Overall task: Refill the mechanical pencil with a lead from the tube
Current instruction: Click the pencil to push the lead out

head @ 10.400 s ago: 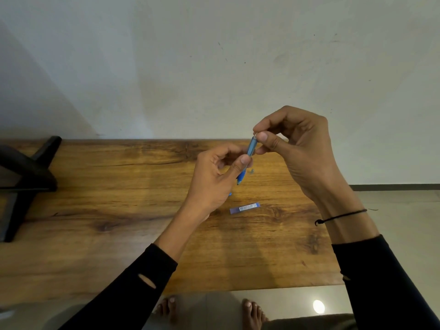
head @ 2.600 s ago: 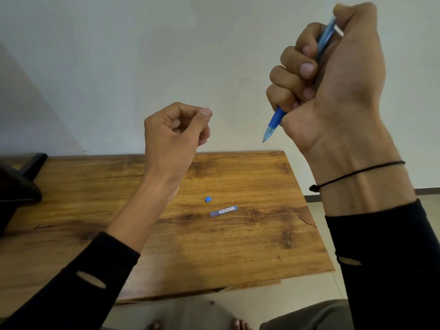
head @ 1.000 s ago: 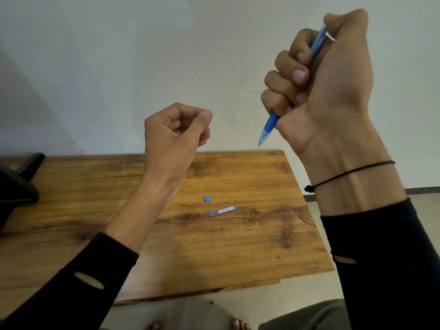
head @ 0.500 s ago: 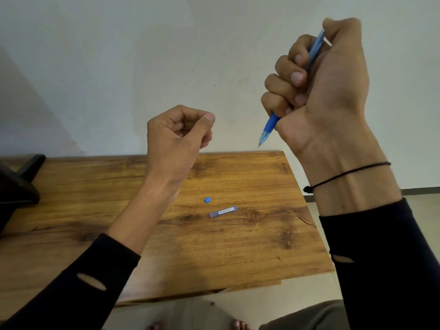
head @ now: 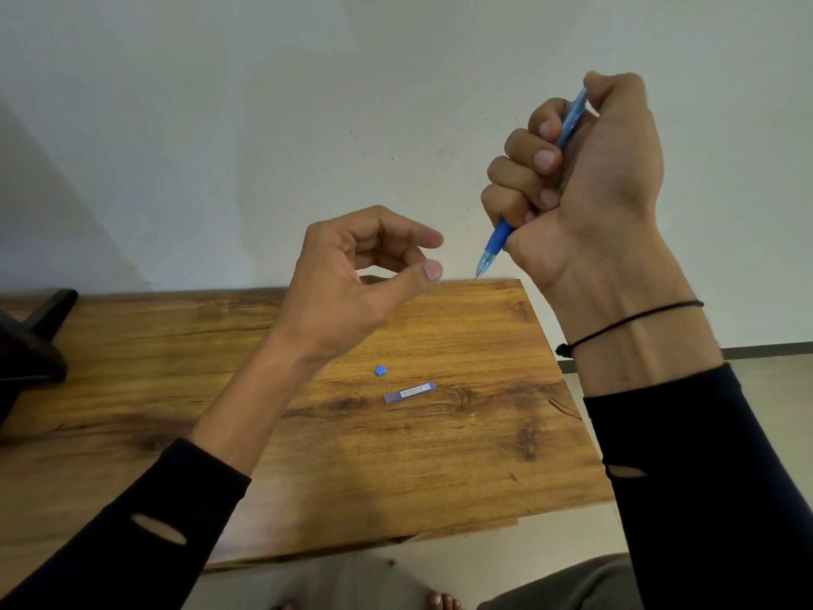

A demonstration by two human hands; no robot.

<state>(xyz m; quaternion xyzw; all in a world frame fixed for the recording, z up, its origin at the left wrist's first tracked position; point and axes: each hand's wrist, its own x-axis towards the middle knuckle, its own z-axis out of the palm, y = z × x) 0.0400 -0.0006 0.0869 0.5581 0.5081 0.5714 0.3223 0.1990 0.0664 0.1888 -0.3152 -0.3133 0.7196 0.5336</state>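
My right hand (head: 585, 182) is raised at the upper right, fist closed around the blue mechanical pencil (head: 497, 239), whose tip points down and to the left. The thumb lies over the pencil's top end. My left hand (head: 347, 279) hovers just left of the tip with its fingers apart and curled; I see nothing in it. Down on the wooden table (head: 308, 455) lies the small purple lead tube (head: 409, 393) on its side. A tiny blue cap (head: 380, 370) rests just to its upper left.
A black stand (head: 31, 345) sits on the table's left end. The table's right edge runs close under my right wrist, with floor beyond it. Bare toes (head: 440, 600) show below the front edge. A plain wall rises behind the table.
My left hand has gone from a closed fist to spread fingers and moved right toward the pencil tip. The right hand with the pencil has come down a little.
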